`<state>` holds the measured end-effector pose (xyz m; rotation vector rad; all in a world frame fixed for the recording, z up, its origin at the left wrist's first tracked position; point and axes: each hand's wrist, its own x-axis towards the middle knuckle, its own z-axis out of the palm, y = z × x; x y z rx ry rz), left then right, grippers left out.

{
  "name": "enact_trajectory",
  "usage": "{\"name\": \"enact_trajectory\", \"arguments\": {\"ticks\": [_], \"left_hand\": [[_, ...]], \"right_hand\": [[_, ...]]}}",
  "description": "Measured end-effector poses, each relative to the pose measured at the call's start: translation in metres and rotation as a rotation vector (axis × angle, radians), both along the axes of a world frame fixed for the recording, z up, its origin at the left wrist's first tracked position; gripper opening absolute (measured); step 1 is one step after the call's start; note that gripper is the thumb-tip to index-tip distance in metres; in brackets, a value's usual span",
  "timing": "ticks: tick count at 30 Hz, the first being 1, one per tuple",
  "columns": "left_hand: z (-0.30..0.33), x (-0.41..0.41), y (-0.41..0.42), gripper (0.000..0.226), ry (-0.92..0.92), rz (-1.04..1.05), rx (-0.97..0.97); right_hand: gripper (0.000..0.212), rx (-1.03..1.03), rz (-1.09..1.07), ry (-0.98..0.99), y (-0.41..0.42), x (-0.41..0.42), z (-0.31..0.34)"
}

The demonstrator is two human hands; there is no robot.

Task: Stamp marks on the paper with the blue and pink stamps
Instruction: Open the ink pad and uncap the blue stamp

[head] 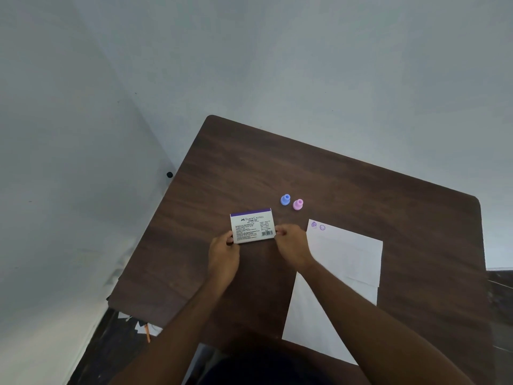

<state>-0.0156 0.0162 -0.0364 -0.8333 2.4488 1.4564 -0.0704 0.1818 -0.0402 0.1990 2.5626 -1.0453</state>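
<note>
Dark wooden surface [361, 195] across centre frame. White paper [347, 262] lower right, already bearing two purple marks [318, 225] at its top corner. Stamp pad box [252, 225] at centre, pinched by left hand [223, 252] and right hand [291, 245]. Blue stamp [285, 199] and pink stamp [297, 204] upright above, untouched; likely wrapping up or re-inking.

Head view: above the table's [333, 176] near edge, looking forward and down.
Nearness: close; table fills lower frame.
</note>
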Motion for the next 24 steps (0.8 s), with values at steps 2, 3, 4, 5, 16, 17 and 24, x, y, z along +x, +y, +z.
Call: {"name": "enact_trajectory", "arguments": {"ticks": [2,3,4,5,16,17,24], "left_hand": [[0.0,-0.001,0.0,0.041,-0.029,0.025,0.025],[0.0,-0.001,0.0,0.041,-0.035,0.033,0.035],[-0.001,-0.001,0.0,0.041,-0.036,0.039,0.042],[-0.001,-0.001,0.0,0.041,-0.035,0.047,0.047],[0.004,-0.009,-0.007,0.043,-0.031,0.122,0.119],[0.006,-0.01,-0.009,0.043,-0.019,0.129,0.127],[0.025,-0.027,-0.015,0.043,0.087,0.163,0.204]], "right_hand": [[0.029,-0.014,-0.019,-0.008,0.0,-0.001,-0.003],[0.028,-0.02,-0.031,-0.016,0.0,0.0,-0.003],[0.027,-0.023,-0.047,-0.024,0.0,0.0,-0.004],[0.026,-0.024,-0.061,-0.033,-0.001,-0.001,-0.005],[0.022,-0.067,-0.186,-0.043,-0.002,-0.007,0.004],[0.024,-0.079,-0.207,-0.048,-0.002,-0.01,0.007],[0.025,-0.161,-0.242,-0.022,-0.008,-0.032,0.023]]}}
